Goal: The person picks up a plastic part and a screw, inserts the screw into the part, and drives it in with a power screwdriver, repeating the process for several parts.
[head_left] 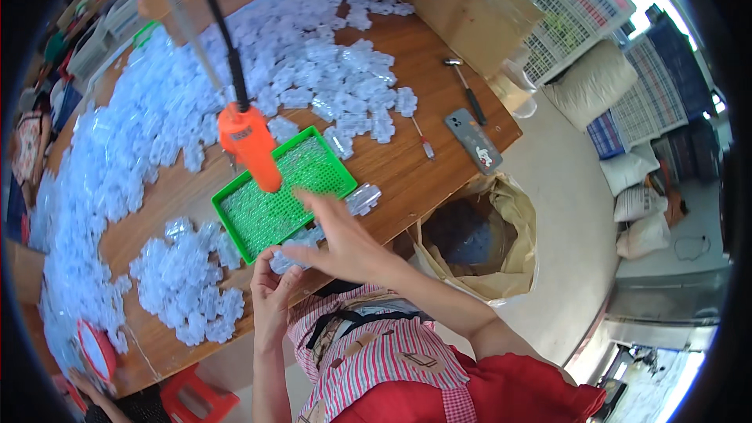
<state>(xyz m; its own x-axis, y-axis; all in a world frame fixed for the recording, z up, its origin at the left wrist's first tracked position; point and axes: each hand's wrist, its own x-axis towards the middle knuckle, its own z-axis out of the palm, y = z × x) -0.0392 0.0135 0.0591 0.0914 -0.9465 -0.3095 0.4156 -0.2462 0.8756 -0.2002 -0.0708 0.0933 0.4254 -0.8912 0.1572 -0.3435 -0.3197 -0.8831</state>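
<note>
My left hand (272, 291) pinches a clear plastic part (283, 260) between thumb and fingers, just off the near edge of a green tray (249, 247). Small shiny metal pieces, too small to make out singly, cover the tray's bottom. My right hand (345, 236) is stretched over the tray's near right corner, thumb and index finger apart and slightly blurred; its thumb is close to the plastic part. Above the tray hangs an orange electric screwdriver (252, 145) on a black cable, its lower end over the tray.
Heaps of clear plastic parts (188, 274) cover the table's left and far side. A phone (473, 141), a hammer (467, 92) and a red-handled screwdriver (427, 146) lie at right. An open sack (521, 243) stands beside the table. Another person's hand (84, 384) shows lower left.
</note>
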